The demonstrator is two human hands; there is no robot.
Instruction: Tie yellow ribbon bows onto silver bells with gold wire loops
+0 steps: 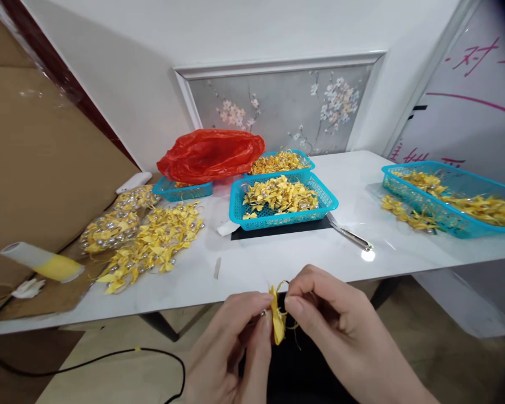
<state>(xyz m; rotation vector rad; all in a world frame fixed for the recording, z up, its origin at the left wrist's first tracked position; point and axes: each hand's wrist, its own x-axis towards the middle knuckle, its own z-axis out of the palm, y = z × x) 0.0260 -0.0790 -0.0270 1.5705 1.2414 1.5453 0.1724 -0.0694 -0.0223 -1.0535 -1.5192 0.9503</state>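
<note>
Just off the table's front edge, a yellow ribbon flower (279, 321) is held between my two hands. My left hand (239, 336) pinches it from the left, with a small shiny bead showing at the fingertips. On the other side, my right hand (332, 320) has thumb and forefinger closed on the thin yellow strands (284, 285) that come off the flower. Loose thread ends hang below the right fingers. What lies inside the curled right fingers is hidden.
A blue basket (284, 220) of yellow flowers stands mid-table, scissors (353, 237) at its right. Another blue basket (458, 221) is at the right. Loose flowers (160, 238) pile at left near a paper roll (42, 262). A red plastic bag (210, 154) lies behind. A black cable (88, 354) hangs front left.
</note>
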